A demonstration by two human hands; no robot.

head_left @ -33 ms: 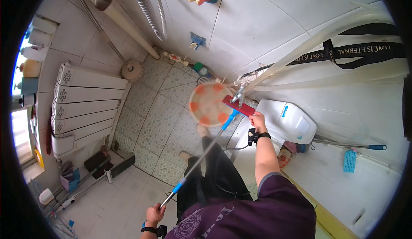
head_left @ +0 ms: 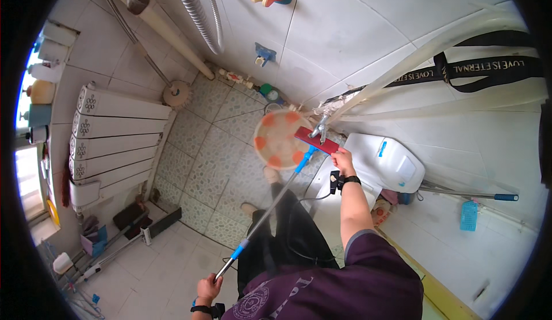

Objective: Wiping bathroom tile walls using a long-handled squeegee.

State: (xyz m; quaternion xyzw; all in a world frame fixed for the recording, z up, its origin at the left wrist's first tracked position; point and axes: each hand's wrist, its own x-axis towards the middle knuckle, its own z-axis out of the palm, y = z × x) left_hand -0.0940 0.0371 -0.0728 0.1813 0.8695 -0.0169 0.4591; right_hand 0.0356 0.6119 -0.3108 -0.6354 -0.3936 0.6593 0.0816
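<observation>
Left hand (head_left: 208, 289) at six o'clock, grip closed round the end of a long metal mop pole with blue joints (head_left: 265, 212) – slanting up toward one o'clock. Flat red mop head (head_left: 317, 140) under a small metal tap (head_left: 319, 127), over a round orange-spotted plastic basin (head_left: 276, 139) on the pebble-patterned tiled floor (head_left: 213, 165). Right hand (head_left: 344, 160) at the red head's lower edge – grip state hard to tell. White toilet (head_left: 388, 159) at three o'clock of it

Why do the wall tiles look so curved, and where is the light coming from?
Head view: the fisheye lens bends the white wall tiles toward the black rim; daylight glares from the window at the left edge; the round orange-spotted basin looks slightly soft.
</observation>
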